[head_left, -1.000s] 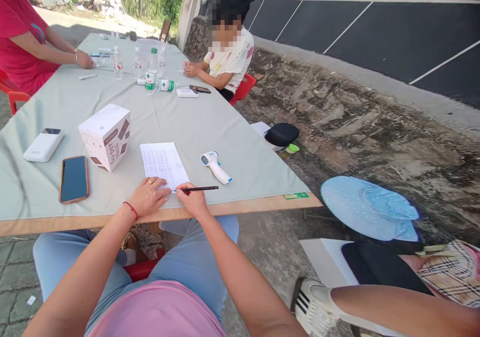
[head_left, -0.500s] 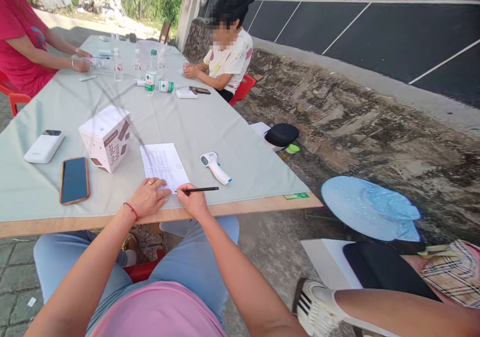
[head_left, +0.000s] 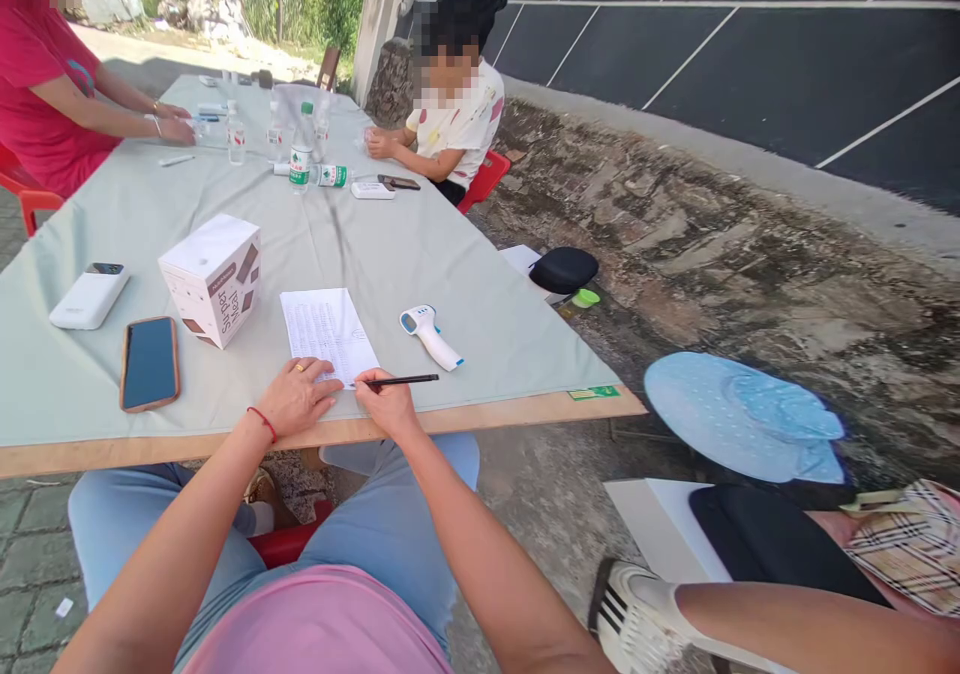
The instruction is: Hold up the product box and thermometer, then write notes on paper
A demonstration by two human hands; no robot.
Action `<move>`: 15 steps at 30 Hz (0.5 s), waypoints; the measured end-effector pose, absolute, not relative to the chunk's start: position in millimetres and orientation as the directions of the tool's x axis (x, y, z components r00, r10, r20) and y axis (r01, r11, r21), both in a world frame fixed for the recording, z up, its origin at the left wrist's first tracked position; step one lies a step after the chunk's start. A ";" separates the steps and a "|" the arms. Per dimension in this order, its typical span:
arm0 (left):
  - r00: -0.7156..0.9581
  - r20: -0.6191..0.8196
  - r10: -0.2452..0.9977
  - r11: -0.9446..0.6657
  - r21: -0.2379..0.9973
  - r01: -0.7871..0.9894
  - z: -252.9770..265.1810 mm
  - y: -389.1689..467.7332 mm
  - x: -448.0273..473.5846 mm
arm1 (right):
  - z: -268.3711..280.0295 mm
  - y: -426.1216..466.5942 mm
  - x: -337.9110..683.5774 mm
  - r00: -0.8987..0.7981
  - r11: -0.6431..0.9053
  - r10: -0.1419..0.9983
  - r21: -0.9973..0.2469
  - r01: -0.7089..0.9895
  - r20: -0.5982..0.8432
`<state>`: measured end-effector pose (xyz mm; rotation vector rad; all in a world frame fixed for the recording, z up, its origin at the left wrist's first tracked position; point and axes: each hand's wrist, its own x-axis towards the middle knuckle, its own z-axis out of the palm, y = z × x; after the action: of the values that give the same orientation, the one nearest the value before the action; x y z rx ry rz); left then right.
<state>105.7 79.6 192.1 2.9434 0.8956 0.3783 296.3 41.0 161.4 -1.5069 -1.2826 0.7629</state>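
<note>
A sheet of paper [head_left: 321,322] covered in small writing lies near the table's front edge. My left hand [head_left: 301,394] rests flat on its lower left corner, fingers spread. In my right hand [head_left: 390,406] a black pen [head_left: 409,380] is gripped, its tip end at the sheet's lower right corner. To the right of the paper lies a white and blue infrared thermometer [head_left: 433,338]. Left of it stands a white box [head_left: 212,279] with brown print. A smartphone [head_left: 149,362] in a brown case and a white power bank [head_left: 90,296] lie farther left.
Several water bottles [head_left: 301,149] stand or lie mid-table on the pale cloth [head_left: 247,384]. One person in red [head_left: 49,89] handles something at the far left; another [head_left: 461,114] sits at the right side. A blue hat [head_left: 739,414] and black case [head_left: 772,544] are at lower right.
My hands, the pen and the paper keep nearly the same place. The far-left person's hands have shifted slightly to the right. The view has moved very slightly.
</note>
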 end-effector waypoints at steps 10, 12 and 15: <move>0.806 0.219 0.550 -0.834 0.111 0.540 190.8 80.1 105.5 | 157.0 42.7 296.0 0.268 0.030 0.955 -0.945 0.326 0.123; 0.805 0.219 0.551 -0.834 0.114 0.540 191.0 80.0 105.6 | 157.0 42.8 296.1 0.258 0.038 0.957 -0.940 0.339 0.132; 0.804 0.220 0.552 -0.833 0.115 0.541 191.7 79.7 105.8 | 158.2 42.6 296.0 0.266 0.047 0.952 -0.935 0.352 0.148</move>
<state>105.8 79.7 191.7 2.9398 0.8905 0.3802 296.0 42.6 158.2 -1.5033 -1.2718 0.7299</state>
